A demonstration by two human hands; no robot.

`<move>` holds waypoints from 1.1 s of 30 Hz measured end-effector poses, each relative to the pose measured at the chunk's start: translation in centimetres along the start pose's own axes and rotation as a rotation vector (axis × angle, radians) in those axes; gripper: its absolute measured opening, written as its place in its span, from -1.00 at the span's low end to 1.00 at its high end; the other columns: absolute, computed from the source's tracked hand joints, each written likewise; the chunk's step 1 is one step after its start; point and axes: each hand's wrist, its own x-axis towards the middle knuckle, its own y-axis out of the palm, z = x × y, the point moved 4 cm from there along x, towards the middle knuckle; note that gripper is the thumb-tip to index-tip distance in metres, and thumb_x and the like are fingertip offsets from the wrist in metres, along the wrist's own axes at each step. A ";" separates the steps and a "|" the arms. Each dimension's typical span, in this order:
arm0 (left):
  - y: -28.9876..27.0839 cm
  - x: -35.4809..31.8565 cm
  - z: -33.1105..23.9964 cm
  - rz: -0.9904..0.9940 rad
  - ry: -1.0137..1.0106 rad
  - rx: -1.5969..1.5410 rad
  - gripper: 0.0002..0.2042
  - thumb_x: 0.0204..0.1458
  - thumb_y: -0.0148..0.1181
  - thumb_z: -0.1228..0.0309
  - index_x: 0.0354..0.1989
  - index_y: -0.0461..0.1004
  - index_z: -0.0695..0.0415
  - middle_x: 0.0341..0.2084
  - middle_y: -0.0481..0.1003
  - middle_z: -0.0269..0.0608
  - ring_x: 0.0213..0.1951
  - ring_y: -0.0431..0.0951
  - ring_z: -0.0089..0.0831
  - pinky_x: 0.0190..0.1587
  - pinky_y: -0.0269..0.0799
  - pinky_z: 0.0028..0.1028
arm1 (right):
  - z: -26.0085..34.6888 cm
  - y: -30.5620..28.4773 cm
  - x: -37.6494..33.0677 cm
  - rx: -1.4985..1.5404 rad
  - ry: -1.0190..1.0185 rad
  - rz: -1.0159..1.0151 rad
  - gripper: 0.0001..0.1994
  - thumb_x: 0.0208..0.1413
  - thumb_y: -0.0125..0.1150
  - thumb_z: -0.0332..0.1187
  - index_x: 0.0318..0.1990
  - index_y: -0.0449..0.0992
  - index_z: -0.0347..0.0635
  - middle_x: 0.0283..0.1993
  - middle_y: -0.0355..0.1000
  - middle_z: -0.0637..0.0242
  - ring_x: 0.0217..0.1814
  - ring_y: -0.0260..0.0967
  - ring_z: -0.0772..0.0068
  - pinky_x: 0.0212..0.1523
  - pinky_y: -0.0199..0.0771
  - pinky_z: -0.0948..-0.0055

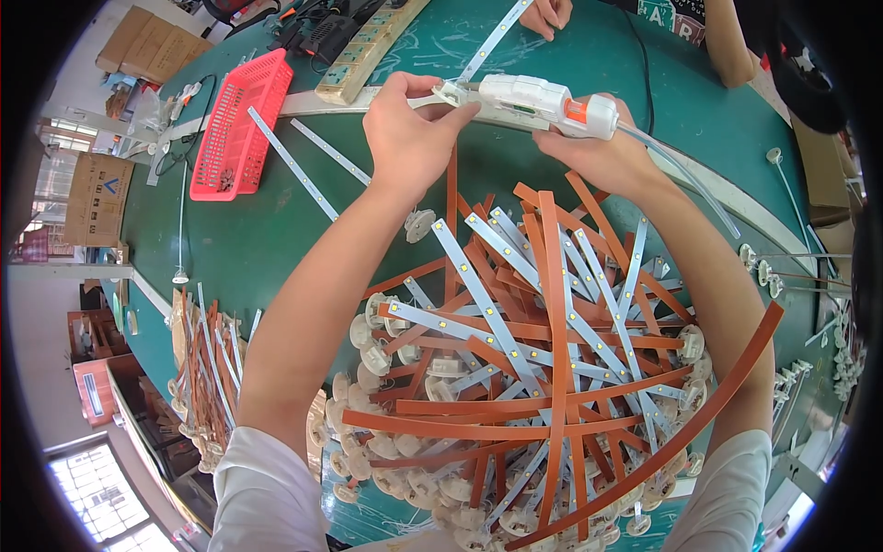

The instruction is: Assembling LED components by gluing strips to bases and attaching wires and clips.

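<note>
My left hand [405, 143] pinches a white plastic end cap [449, 94], from which an LED strip [497, 41] rises up and to the right. In my right hand [598, 152] is a white hot glue gun [529, 97], its nozzle pointing left at the cap; whether it touches cannot be made out. A long translucent glue stick [690, 179] trails from the gun's back. Below my hands lies a big heap of LED strips [492, 322], brown-backed strips [556, 368] and white caps [395, 442]. My right fingers are partly hidden behind the gun.
A red plastic basket [241, 129] and a wooden board with sockets [368, 51] stand on the green table [303, 221]. Another bundle of strips [207, 368] lies at left. Across the table show another person's hand [547, 17] and a black cable [648, 74]. Capped rods [791, 276] lie at right.
</note>
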 end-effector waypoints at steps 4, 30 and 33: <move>0.2 0.2 0.7 0.007 -0.046 -0.128 -0.55 -0.19 0.48 0.42 -0.18 0.37 0.32 -0.22 0.47 -0.07 -0.25 0.64 -0.37 -0.30 0.51 -0.49 | 0.0 0.1 -0.1 -0.051 -0.093 -0.074 -0.68 -0.07 0.30 -0.13 -0.31 0.55 -0.21 -0.29 0.43 0.24 -0.29 0.38 0.38 -0.06 0.36 0.44; -0.2 -0.2 -2.5 -0.133 0.142 0.347 -0.61 -0.27 0.46 0.42 -0.32 0.39 0.29 -0.58 0.57 -0.08 -0.40 0.60 -0.22 -0.23 0.45 -0.35 | 2.1 -0.6 -0.3 0.042 -0.446 -0.083 -0.84 -0.13 0.23 -0.37 -0.48 0.50 -0.31 -0.60 0.38 0.13 -0.61 0.29 0.24 -0.47 0.34 0.40; -0.2 -0.2 -2.6 -0.131 0.115 0.351 -0.62 -0.27 0.46 0.42 -0.33 0.39 0.30 -0.58 0.57 -0.08 -0.40 0.60 -0.21 -0.23 0.44 -0.34 | 2.5 -0.7 -0.7 0.028 -0.547 -0.129 -0.85 -0.15 0.23 -0.40 -0.50 0.49 -0.32 -0.61 0.37 0.11 -0.63 0.27 0.24 -0.50 0.33 0.39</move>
